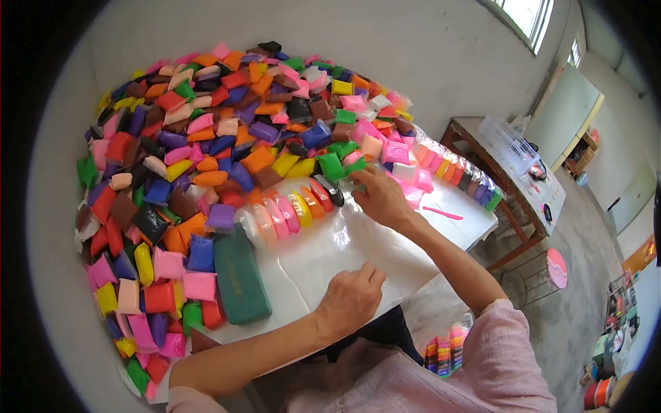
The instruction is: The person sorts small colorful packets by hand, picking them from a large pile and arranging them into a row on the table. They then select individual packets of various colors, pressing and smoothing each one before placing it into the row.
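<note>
My right hand (382, 197) reaches to the near edge of a big heap of small plastic packets of coloured modelling clay (255, 127). Its fingertips are pinched on a green clay packet (355, 164). Just left of that hand, a row of packets (292, 212) lies side by side on the white table (317, 255), running from pale and pink through yellow, orange and red to black. My left hand (350, 297) is held low over the table's front edge, fingers curled in; whether anything is inside them is hidden.
A dark green box (239, 279) stands left of the row. A pink plastic tool (443, 213) lies at the right, before a second long row of packets (458, 168). Behind is a wooden table (513, 182) with a white basket (508, 144); a stool (556, 268) stands nearby.
</note>
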`<state>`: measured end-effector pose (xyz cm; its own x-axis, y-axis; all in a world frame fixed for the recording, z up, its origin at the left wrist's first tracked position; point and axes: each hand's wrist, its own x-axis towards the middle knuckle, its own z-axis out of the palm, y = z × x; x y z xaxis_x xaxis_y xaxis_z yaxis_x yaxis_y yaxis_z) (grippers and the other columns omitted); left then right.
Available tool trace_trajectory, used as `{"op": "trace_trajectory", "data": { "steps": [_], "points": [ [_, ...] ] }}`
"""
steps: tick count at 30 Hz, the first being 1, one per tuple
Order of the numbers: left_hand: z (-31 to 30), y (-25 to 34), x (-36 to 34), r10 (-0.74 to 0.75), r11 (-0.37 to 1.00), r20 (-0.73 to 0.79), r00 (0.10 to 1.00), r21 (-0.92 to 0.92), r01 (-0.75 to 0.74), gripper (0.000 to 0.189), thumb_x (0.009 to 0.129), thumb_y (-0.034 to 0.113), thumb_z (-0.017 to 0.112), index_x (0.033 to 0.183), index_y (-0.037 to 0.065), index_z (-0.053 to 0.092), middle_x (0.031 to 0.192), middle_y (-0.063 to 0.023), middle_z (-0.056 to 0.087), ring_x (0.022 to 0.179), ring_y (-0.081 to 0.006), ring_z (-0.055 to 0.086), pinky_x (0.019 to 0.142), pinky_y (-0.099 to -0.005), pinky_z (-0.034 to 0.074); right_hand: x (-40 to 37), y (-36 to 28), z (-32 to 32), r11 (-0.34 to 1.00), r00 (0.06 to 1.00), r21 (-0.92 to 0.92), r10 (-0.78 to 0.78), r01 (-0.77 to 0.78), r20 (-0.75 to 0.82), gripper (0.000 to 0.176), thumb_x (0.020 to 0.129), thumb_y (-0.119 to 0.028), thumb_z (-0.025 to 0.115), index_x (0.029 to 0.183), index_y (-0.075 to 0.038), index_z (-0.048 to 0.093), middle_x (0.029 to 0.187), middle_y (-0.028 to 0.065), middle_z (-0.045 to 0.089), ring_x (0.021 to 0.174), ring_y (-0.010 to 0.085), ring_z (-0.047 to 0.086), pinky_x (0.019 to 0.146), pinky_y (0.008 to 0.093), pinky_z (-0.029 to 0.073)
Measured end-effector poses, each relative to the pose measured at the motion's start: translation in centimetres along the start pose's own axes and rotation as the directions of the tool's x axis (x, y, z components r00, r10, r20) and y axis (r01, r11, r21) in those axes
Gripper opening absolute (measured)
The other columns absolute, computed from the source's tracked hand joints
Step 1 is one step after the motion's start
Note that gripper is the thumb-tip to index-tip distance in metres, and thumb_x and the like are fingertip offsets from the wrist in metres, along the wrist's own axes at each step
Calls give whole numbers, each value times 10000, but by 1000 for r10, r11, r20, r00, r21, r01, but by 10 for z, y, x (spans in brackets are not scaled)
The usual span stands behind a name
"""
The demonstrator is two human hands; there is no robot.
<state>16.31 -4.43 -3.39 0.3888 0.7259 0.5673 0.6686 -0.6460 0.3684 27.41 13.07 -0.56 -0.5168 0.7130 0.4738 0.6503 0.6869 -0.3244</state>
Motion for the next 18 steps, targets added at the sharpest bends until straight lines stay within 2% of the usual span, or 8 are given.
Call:
{"op": "trace_trajectory", "data": {
  "steps": [2,3,6,7,10,11,14,18],
  "points": [
    [-1,1,0,0,1000,-5,1000,-8,-1,109,772,46,612,808,25,510,769,-139,505,590,-317,573,551,-408,479,4,4,-7,1000,1000,4,1,-1,-26,318,775,-78,666,1086,-25,620,1084,153,604,894,317,635,788,407,504],
    [-1,1,1,0,1000,-8,1000,-15,0,110,771,46,612,799,25,508,766,-138,504,588,-317,571,550,-408,478,5,8,-8,998,994,1,-61,62,-90,299,777,-70,664,1070,-26,626,1067,146,615,868,311,641,772,400,509],
    [0,0,1,8,1000,-5,1000,-9,-8,112,766,44,612,782,27,503,759,-138,502,581,-315,564,548,-405,476,7,19,-17,999,998,38,27,-25,-57,310,785,-108,626,1088,-42,627,1076,143,615,977,325,620,840,424,487],
    [1,0,0,7,1000,-6,1000,-3,-7,112,764,44,612,777,27,502,757,-138,501,579,-314,562,547,-403,475,9,21,-20,997,997,52,60,-58,-43,304,788,-108,624,1086,-48,628,1052,133,616,945,323,627,819,423,495],
    [0,1,1,5,1000,11,1000,-5,-5,112,757,39,612,774,29,502,751,-138,501,578,-312,557,548,-400,474,27,31,-27,998,998,-49,40,-43,-55,297,793,-111,618,1085,-57,627,1042,140,610,914,327,629,793,423,501],
    [0,1,1,6,1000,10,1000,4,-6,112,755,38,612,773,31,501,749,-136,500,577,-308,555,547,-395,473,38,39,-25,997,993,-78,-14,5,-113,268,819,-167,628,1060,-51,633,998,120,635,860,287,646,760,400,504],
    [2,1,1,16,999,13,1000,29,-16,114,751,35,613,766,33,499,740,-130,495,572,-295,547,542,-383,469,69,45,-20,981,969,-180,-105,65,-223,284,824,-190,625,1076,-59,624,984,122,635,873,302,637,769,416,500],
    [1,2,2,39,997,5,999,65,-40,119,746,31,615,752,35,497,724,-118,487,564,-278,536,530,-367,460,99,24,-5,970,983,-237,-93,53,-159,298,817,-222,627,1078,-78,623,953,129,626,892,318,631,764,424,498]
  ]
}}
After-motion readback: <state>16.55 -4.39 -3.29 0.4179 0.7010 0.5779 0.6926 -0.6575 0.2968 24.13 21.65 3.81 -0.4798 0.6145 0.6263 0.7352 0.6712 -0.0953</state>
